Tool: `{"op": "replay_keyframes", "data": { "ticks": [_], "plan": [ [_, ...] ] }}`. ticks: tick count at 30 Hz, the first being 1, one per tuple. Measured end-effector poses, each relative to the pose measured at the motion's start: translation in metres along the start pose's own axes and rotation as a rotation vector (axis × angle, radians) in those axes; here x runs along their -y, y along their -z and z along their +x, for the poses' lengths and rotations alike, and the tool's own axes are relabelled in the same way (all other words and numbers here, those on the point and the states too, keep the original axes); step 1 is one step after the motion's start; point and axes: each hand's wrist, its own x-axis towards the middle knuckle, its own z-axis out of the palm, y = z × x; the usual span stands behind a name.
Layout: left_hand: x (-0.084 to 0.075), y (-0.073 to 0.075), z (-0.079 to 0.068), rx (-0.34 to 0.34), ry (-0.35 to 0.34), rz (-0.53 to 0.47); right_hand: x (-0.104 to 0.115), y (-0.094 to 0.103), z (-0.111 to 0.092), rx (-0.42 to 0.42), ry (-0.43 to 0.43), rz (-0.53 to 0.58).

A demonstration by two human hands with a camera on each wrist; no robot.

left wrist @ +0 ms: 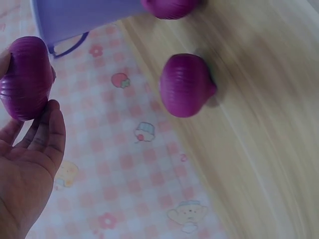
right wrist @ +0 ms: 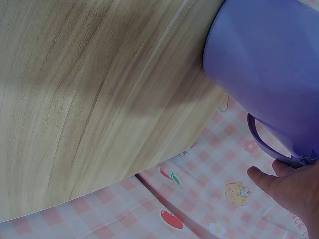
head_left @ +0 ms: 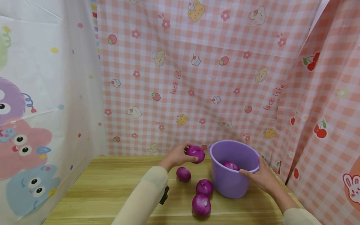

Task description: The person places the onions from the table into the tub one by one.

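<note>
Onion (head_left: 196,153) is held by your left hand (head_left: 177,157), raised beside the bucket (head_left: 229,183); your right hand (head_left: 261,175) grips its rim (head_left: 229,141), probably steadying it; three onions (head_left: 183,174) lie on the desk (head_left: 112,190); another onion (head_left: 230,165) shows inside.

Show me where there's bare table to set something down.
Largest: the wooden table left of the left sleeve, back to the checked curtain. Smaller: in front of the purple bucket, between the front onion and right sleeve. Crowded: left of the bucket, where three loose onions sit.
</note>
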Motion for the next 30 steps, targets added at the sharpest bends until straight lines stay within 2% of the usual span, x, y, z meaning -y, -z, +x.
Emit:
{"op": "replay_keyframes", "data": {
  "ticks": [7,14,24,30],
  "plan": [
    [-0.016,-0.006,0.008,-0.032,-0.016,0.006,0.000,0.000,0.000,0.008,-0.004,0.001],
    [-0.033,-0.018,0.018,-0.070,-0.034,-0.038,0.000,0.000,0.000,0.005,0.001,-0.003],
    [-0.062,-0.048,0.029,-0.124,-0.033,-0.123,-0.001,0.000,0.001,-0.016,0.033,0.024],
    [-0.073,-0.066,0.033,-0.145,-0.038,-0.133,-0.001,0.000,0.003,-0.002,0.024,0.032]
  ]
}}
